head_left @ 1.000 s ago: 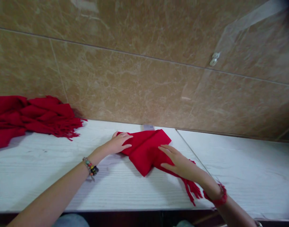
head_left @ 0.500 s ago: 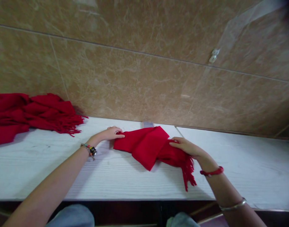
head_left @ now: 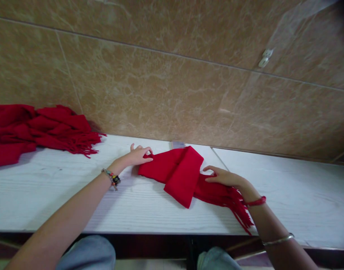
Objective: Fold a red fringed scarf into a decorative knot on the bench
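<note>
A red scarf (head_left: 180, 180) lies on the white wood-grain tabletop, with one wide band folded slantwise across its middle. Its fringe (head_left: 242, 210) trails to the lower right, partly under my right wrist. At the scarf's left end, my left hand (head_left: 138, 155) pinches the edge between thumb and forefinger, the other fingers raised. Over the fringed part rests my right hand (head_left: 221, 177), its thumb and forefinger apart and touching or just above the cloth.
A second red scarf (head_left: 48, 131) lies heaped at the far left against the brown tiled wall (head_left: 149, 90). A small greyish card-like thing (head_left: 177, 144) sits at the wall's foot. White fittings (head_left: 265, 58) are on the wall. My knees (head_left: 89, 251) are below the table's front edge.
The fringe has been spread out toward the lower right, and the folded band lies a little flatter. My right hand's fingers have loosened on the cloth. The view has shifted slightly.
</note>
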The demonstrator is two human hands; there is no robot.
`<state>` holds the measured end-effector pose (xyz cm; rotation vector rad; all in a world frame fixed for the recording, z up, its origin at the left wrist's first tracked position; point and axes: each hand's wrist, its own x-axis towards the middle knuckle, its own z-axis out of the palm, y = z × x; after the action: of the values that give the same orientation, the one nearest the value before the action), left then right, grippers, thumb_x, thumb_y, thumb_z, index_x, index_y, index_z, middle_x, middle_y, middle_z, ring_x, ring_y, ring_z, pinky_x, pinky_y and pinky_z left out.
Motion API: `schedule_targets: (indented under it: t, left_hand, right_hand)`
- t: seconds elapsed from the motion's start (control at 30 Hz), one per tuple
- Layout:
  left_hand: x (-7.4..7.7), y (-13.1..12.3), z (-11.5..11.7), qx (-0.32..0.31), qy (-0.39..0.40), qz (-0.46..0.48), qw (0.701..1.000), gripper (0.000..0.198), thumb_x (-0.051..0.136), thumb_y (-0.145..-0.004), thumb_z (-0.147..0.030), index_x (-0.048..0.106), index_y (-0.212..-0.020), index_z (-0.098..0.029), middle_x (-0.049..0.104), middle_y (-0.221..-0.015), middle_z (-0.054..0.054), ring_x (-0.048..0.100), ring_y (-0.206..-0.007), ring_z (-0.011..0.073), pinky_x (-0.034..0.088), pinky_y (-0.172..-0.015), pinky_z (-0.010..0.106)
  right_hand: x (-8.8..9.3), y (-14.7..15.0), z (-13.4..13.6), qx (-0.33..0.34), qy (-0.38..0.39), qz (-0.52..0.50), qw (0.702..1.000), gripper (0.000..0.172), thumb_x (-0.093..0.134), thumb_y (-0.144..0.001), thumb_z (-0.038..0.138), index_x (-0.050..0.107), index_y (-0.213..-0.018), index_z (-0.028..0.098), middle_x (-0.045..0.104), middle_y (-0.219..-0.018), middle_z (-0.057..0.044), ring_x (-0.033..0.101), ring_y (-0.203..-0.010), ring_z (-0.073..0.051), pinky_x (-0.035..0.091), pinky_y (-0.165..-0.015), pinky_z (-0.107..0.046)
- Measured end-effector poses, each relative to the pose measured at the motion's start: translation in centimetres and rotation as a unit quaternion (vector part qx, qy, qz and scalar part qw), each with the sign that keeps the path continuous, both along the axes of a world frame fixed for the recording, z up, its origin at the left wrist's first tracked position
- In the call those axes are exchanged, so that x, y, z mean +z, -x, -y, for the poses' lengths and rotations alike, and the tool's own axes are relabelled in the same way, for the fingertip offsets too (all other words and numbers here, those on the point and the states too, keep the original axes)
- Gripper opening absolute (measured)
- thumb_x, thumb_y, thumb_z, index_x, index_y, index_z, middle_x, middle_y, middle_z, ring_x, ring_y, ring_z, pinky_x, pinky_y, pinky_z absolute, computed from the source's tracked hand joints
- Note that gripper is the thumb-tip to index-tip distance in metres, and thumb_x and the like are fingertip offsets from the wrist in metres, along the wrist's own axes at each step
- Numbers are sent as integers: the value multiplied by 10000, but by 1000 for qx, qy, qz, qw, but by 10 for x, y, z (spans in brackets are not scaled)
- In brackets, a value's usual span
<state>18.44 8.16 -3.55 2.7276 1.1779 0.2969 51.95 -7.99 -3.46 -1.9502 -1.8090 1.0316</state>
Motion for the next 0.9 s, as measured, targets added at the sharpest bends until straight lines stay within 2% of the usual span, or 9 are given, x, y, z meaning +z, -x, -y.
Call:
schedule_targets:
  t: [0.1, 0.17, 0.27, 0.37, 0.47, 0.57, 0.63, 0.77, 0.9]
  left_hand:
    - [3, -4, 16, 22, -89, -24, 996, 460, 463, -785, -456, 450, -1187, -232, 574, -1045, 97, 409, -1083, 280, 16, -933, 609]
    - [1, -7, 27, -19, -125, -26, 992, 572, 458, -780, -500, 350, -1280, -244, 427, -1260, 129, 304, -1195, 290, -7, -964, 573]
    - [-5, -11, 40, -127, -77, -66, 987, 710, 450, -747, -590, 216, -1346, -286, 157, -1429, 97, 99, -1297, 287, 41, -1011, 493]
    - [-9, -13, 44, -167, -23, -93, 981, 784, 480, -714, -611, 162, -1360, -301, 56, -1453, 68, 11, -1307, 297, 61, -1021, 467]
    - [-4, -11, 39, -172, 17, -57, 983, 686, 430, -786, -541, 189, -1360, -251, 201, -1425, 72, 149, -1295, 251, 83, -1033, 426]
    - [4, -7, 29, -151, 35, 16, 988, 458, 323, -872, -409, 409, -1258, -177, 467, -1269, 86, 416, -1145, 185, 237, -990, 326]
    - [9, -4, 23, -143, 36, 40, 988, 391, 401, -840, -390, 544, -1114, -149, 576, -1123, 93, 513, -1009, 182, 332, -908, 287]
    - [17, -3, 13, -164, 105, 73, 978, 299, 540, -744, -363, 616, -914, -129, 641, -917, 77, 570, -830, 175, 408, -769, 264]
    - [29, -4, 6, -214, 227, 101, 945, 361, 563, -709, -343, 556, -1007, -139, 611, -949, 64, 563, -831, 153, 419, -715, 231]
  right_hand:
    - [-3, 5, 1, 16, -82, 122, 989, 482, 536, -722, 283, 400, -1169, 165, 619, -772, -34, 579, -725, -181, 435, -671, -296]
    - [-2, 9, 2, 39, -123, 144, 981, 462, 505, -739, 255, 386, -1175, 160, 607, -741, -28, 571, -706, -178, 425, -659, -292]
    - [8, 10, 7, 36, -168, 128, 977, 378, 462, -759, 237, 404, -1129, 186, 591, -738, -13, 563, -688, -163, 428, -642, -279]
    - [21, 5, 11, 29, -193, 109, 975, 314, 449, -768, 253, 441, -1079, 214, 596, -823, -17, 566, -725, -152, 439, -672, -273]
    - [23, 4, 11, 60, -152, 164, 973, 344, 499, -730, 241, 491, -1071, 198, 617, -897, -50, 573, -798, -177, 435, -736, -292]
    - [11, 8, 5, 95, -112, 201, 968, 399, 536, -710, 263, 522, -1095, 162, 613, -1008, -94, 563, -899, -207, 413, -814, -309]
    - [4, 11, 0, 106, -106, 200, 968, 380, 519, -729, 300, 549, -1079, 154, 607, -1054, -102, 555, -939, -215, 402, -838, -310]
    - [6, 12, -5, 120, -96, 197, 968, 329, 506, -725, 298, 606, -992, 132, 622, -1040, -108, 557, -946, -230, 396, -848, -307]
    - [15, 4, -1, 104, -107, 144, 978, 296, 510, -688, 266, 616, -943, 157, 643, -983, -70, 572, -900, -221, 421, -815, -306]
